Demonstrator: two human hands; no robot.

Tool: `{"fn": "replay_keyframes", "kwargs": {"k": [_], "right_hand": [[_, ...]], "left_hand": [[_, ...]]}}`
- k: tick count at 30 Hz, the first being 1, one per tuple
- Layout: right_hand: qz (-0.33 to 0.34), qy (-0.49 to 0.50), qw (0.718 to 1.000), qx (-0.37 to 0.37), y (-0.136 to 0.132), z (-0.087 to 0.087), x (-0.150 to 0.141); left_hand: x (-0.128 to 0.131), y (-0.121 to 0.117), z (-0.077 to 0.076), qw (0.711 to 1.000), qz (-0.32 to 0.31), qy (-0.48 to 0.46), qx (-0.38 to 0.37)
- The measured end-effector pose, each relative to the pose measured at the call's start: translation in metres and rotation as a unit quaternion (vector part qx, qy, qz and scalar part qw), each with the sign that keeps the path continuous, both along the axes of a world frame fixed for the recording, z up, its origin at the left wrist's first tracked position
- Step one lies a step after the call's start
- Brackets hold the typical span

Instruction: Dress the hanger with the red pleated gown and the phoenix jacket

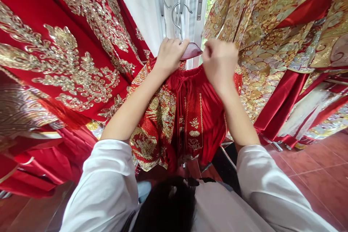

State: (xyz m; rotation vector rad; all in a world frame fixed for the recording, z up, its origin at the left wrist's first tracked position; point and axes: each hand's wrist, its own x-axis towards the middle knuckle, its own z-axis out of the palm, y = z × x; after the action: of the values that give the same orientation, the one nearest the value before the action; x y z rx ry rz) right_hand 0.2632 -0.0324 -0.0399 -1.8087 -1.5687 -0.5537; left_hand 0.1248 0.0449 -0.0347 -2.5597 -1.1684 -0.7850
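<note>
A red garment set hangs in front of me on a hanger, whose metal hook (176, 23) rises between my hands. My left hand (170, 55) is closed at the hanger's neck, the thumb against the base of the hook. Fingers curled, my right hand (219, 63) grips the top right end of the red skirt (203, 116), which has a gathered waistband and gold trim; the exact grip is hidden. A dark red sheer strip (191, 50) spans the gap between both hands. Beside the skirt hangs a red jacket (156, 123) with gold embroidery.
Red gowns with gold sequins (84, 69) hang at the left. Gold-patterned garments (252, 54) hang at the right. Behind the hook is a white door frame (199, 11) with a metal latch. Reddish floor tiles (320, 166) show at lower right.
</note>
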Motion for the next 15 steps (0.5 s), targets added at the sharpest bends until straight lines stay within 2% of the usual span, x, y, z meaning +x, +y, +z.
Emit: {"fn": "replay_keyframes", "kwargs": {"k": [2, 3, 4, 7, 9, 10, 11, 12, 14, 15], "right_hand": [[-0.006, 0.006, 1.0, 0.007, 0.009, 0.024, 0.019], [0.036, 0.002, 0.999, -0.022, 0.02, 0.034, 0.029], [0.104, -0.004, 0.991, -0.088, 0.035, 0.041, 0.037], [0.239, 0.016, 0.912, -0.334, 0.081, 0.049, 0.05], [0.265, 0.041, 0.865, -0.423, 0.105, 0.046, 0.05], [0.264, 0.049, 0.859, -0.437, 0.113, 0.043, 0.048], [0.25, 0.052, 0.871, -0.419, 0.118, 0.04, 0.046], [0.223, 0.05, 0.902, -0.366, 0.122, 0.038, 0.044], [0.151, 0.041, 0.966, -0.208, 0.126, 0.033, 0.04], [0.124, 0.039, 0.982, -0.135, 0.127, 0.03, 0.039]], "left_hand": [[0.0, 0.001, 0.0, 1.0, -0.003, -0.003, -0.01], [0.001, 0.0, 0.0, 1.0, -0.002, -0.001, -0.013], [0.001, 0.0, 0.0, 1.0, 0.002, 0.002, -0.012], [0.005, -0.001, 0.002, 0.999, 0.03, 0.023, 0.007], [0.008, -0.001, 0.002, 0.998, 0.056, 0.037, 0.02], [0.009, -0.001, 0.002, 0.997, 0.066, 0.041, 0.024], [0.011, -0.001, 0.003, 0.996, 0.074, 0.043, 0.026], [0.012, -0.001, 0.003, 0.996, 0.077, 0.044, 0.027], [0.014, -0.001, 0.002, 0.996, 0.076, 0.042, 0.026], [0.014, -0.001, 0.002, 0.996, 0.073, 0.039, 0.025]]}}
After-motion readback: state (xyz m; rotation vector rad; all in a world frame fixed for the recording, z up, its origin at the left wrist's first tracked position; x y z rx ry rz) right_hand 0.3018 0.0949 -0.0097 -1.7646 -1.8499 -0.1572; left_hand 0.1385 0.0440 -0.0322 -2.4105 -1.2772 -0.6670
